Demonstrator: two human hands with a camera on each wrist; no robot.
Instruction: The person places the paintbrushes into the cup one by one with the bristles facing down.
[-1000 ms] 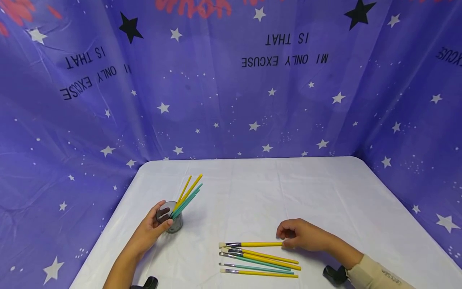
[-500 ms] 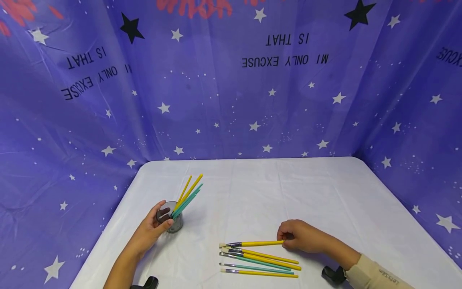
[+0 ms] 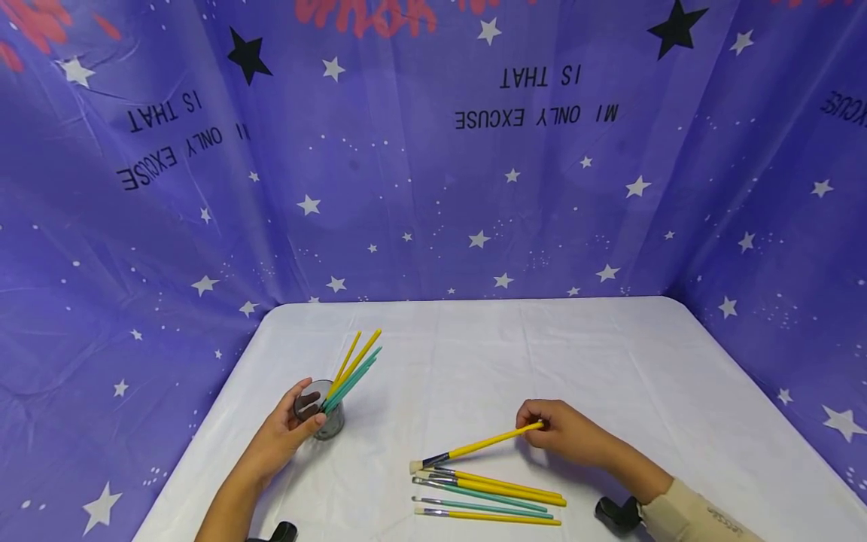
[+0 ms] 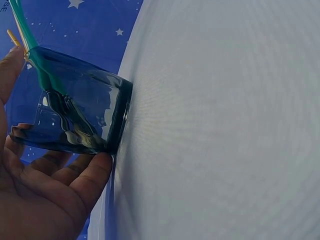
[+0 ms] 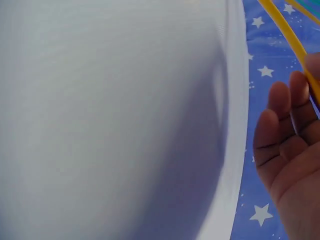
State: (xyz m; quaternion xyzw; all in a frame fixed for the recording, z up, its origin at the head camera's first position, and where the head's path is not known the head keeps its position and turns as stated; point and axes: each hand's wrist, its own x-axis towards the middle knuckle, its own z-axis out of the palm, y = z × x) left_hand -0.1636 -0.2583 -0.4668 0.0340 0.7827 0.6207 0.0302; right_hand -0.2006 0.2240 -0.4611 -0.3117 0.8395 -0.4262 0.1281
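Where the worktop is nearest, five brushes, three yellow and two teal, are laid flat in a loose row, bristles to the left, handles to the right; as none of them is touched by a hand, these are judged to be the part left over. Just beyond them the held brush, a yellow one, is tilted, its handle end raised and its bristles low beside the tips of the row; whether they are rested on anything cannot be told. That handle end is pinched between thumb and finger of the right hand, whose other fingers are loosely curled and slightly parted. Farther off and to the left, the glass is gripped by the left hand, its fingers curved round the wall. Inside, at least four more brushes are leaned, two yellow and the rest teal, bristles down and handles slanted out over the rim; the exact teal count is not made out. That portion is taken as done. By this split, the work is judged about midway, the held brush being counted with neither group. Beyond the worktop, a star-printed curtain is hung.
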